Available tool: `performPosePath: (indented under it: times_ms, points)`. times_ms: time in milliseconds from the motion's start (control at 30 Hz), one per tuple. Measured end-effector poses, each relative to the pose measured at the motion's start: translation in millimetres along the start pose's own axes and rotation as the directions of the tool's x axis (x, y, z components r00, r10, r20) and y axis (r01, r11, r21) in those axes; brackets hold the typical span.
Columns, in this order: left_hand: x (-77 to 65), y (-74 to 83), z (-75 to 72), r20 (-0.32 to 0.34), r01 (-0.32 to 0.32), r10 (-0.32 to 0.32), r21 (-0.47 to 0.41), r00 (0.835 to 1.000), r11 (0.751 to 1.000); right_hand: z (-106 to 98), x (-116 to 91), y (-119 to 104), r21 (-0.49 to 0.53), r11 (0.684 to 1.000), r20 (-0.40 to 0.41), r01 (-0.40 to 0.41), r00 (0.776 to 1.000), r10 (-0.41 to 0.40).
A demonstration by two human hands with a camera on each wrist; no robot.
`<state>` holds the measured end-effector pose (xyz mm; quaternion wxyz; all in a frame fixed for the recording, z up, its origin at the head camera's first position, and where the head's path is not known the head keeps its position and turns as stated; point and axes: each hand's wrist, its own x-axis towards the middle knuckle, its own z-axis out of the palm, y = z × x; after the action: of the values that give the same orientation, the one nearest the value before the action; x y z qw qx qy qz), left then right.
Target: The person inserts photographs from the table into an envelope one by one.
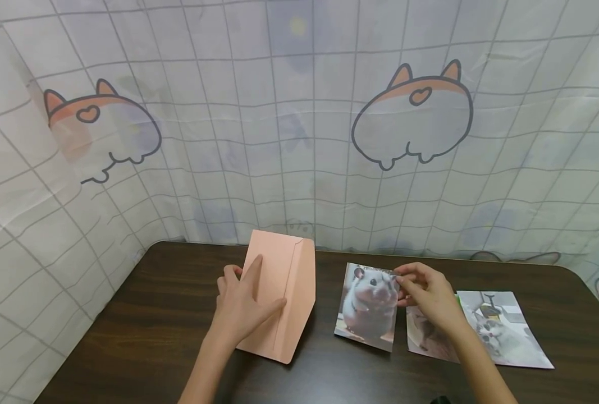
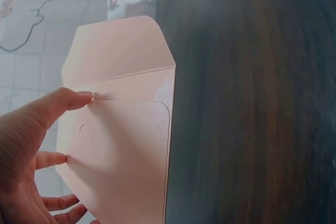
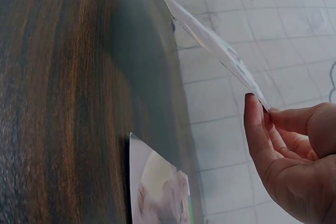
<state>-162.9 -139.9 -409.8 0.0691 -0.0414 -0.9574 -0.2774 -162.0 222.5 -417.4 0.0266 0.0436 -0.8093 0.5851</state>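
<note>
A pink envelope (image 1: 274,280) with its flap unfolded is held tilted above the table. My left hand (image 1: 241,306) grips it, with the thumb and index finger on its front and other fingers around its left edge. In the left wrist view the envelope (image 2: 126,156) shows its pocket edge and raised flap. My right hand (image 1: 430,294) pinches a hamster picture card (image 1: 367,314) by its right edge between thumb and fingers. Seen almost edge-on in the right wrist view, the card (image 3: 215,45) is raised off the table. A dark gap separates card and envelope.
Two more picture cards lie on the dark wooden table (image 1: 147,336) at right: a white cat card (image 1: 506,336) and another card (image 1: 425,339), partly under my right forearm. A small black object (image 1: 439,400) shows at the front edge. A patterned curtain (image 1: 279,140) hangs behind.
</note>
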Motion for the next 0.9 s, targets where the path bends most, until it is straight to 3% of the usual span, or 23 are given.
performPosePath:
  times_ms: [400, 900]
  points:
    - [6.1, 8.0, 8.9, -0.039, -0.015, 0.015, 0.016, 0.999, 1.0, 2, -1, -5, 0.022, 1.0, 0.013, -0.004, 1.0, 0.003]
    - [8.7, 16.6, 15.3, -0.04, -0.004, 0.004, 0.005, 0.999, 1.0, -1, -5, -11, 0.049, 0.999, 0.013, 0.02, 1.0, -0.021]
